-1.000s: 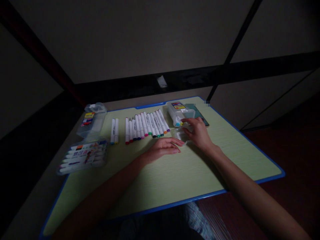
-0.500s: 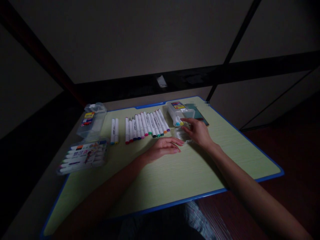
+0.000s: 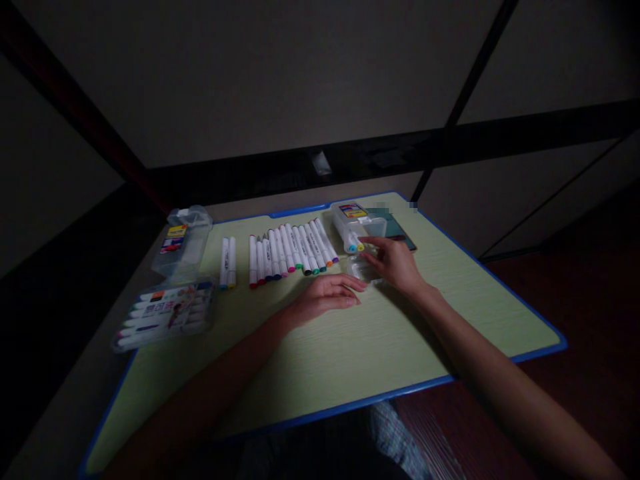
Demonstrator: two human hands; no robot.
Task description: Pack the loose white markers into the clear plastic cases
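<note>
My right hand [image 3: 397,265] is at the open end of a clear plastic marker case [image 3: 345,223] lying on the table. Its index finger and thumb close around the end of a yellow-tipped marker [image 3: 361,247]. Beside that marker, a blue-tipped marker [image 3: 353,248] also sticks out of the case. The case's clear lid [image 3: 361,268] lies folded out toward me, partly behind my right hand. My left hand [image 3: 325,297] rests with fingers stretched out, its fingertips close to the lid's near edge; it holds nothing.
White markers [image 3: 293,250] with coloured ends lie in a row; two more [image 3: 227,263] lie left of them. At the left stand an open clear case [image 3: 183,247] and a filled marker box [image 3: 167,313] overhanging the table edge. A dark flat phone-like object [image 3: 400,230] lies at right.
Both hands and the markers keep practically the same places. The whole view has shifted very slightly.
</note>
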